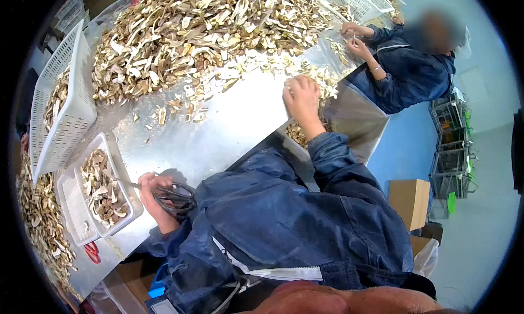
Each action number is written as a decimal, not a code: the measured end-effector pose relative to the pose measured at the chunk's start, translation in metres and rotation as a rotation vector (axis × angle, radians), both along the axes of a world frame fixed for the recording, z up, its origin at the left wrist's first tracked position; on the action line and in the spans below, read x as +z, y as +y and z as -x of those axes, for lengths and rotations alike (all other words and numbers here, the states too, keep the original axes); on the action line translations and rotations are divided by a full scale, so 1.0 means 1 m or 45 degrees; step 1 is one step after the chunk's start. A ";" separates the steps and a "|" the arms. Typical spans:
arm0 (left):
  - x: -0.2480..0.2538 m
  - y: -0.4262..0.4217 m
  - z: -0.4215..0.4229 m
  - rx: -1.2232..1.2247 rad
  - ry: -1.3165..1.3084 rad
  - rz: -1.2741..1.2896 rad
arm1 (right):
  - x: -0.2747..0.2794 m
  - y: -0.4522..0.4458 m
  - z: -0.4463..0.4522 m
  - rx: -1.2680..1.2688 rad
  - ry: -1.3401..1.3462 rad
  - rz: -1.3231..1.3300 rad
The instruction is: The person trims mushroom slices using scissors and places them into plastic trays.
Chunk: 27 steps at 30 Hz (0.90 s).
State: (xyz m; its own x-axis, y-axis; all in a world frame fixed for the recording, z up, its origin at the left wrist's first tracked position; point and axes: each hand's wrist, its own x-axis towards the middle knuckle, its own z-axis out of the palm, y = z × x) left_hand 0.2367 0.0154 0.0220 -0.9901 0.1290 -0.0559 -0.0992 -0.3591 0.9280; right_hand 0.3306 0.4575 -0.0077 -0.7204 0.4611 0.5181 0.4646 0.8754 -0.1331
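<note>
My left hand (157,198) is closed round a pair of black-handled scissors (177,198). Their blades point toward a white divided tray (121,191), whose larger compartment holds dried mushroom slices (103,196). At the table's near edge, my right hand (303,98) rests palm down against pale mushroom pieces (325,82), its fingers bent and slightly apart. Whatever lies under that palm is hidden. Below the edge, beneath my right forearm, more slices show in a lined container (355,115).
A large heap of mushroom slices (218,30) covers the far metal table (218,134). A white perforated basket (65,106) leans at left. Red-handled scissors (92,252) lie by the tray. A co-worker (409,68) handles pieces at right. A cardboard box (408,204) stands behind.
</note>
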 end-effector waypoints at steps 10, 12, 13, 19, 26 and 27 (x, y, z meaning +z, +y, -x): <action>0.002 -0.001 -0.003 0.013 0.059 0.059 | 0.023 0.022 -0.021 -0.198 0.119 -0.136; -0.007 -0.004 0.000 -0.023 0.063 -0.034 | 0.034 -0.034 0.021 0.164 0.219 0.037; -0.007 -0.003 0.000 -0.026 0.071 -0.038 | 0.036 -0.066 0.045 0.378 0.253 0.159; -0.010 -0.006 -0.001 -0.030 0.070 -0.083 | 0.028 -0.253 0.126 1.329 0.013 0.018; -0.009 -0.010 -0.001 -0.062 0.121 -0.024 | 0.021 -0.269 0.218 1.105 -0.226 -0.306; -0.009 -0.010 -0.002 -0.063 0.121 -0.025 | 0.020 -0.262 0.224 1.015 -0.329 -0.380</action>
State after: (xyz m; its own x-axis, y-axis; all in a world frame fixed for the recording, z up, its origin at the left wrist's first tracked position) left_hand 0.2383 0.0056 0.0129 -0.9832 0.1780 0.0411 -0.0290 -0.3739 0.9270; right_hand 0.1068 0.1952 0.0127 -0.8806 -0.3556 0.3131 -0.3138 0.9329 0.1769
